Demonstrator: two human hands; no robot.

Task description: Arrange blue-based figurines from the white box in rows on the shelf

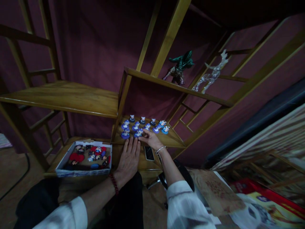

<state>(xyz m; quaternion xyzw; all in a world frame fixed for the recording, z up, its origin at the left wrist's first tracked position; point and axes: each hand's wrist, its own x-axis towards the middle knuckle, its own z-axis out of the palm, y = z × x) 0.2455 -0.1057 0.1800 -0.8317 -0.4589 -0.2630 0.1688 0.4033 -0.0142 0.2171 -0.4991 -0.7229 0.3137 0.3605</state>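
My right hand [151,139] reaches onto the small wooden shelf [175,140], its thumb and fingers closed on a purple-and-white figurine [138,133] in the front row. Flat on the shelf's front edge lies my left hand [130,156], fingers stretched out, holding nothing. Left of the gripped piece stands another purple figurine [125,133]. Behind are more purple figurines [136,126] in a row, with small dark-based figurines [142,120] at the back. Blue-and-white figurines [165,129] stand at the right.
An open box [84,172] of mixed figurines sits at the left. A phone [149,153] lies below the shelf, near my right wrist. Above stand a green hooded statuette [182,66] and a clear deer figure [212,76]. Wooden posts [124,98] frame the shelf.
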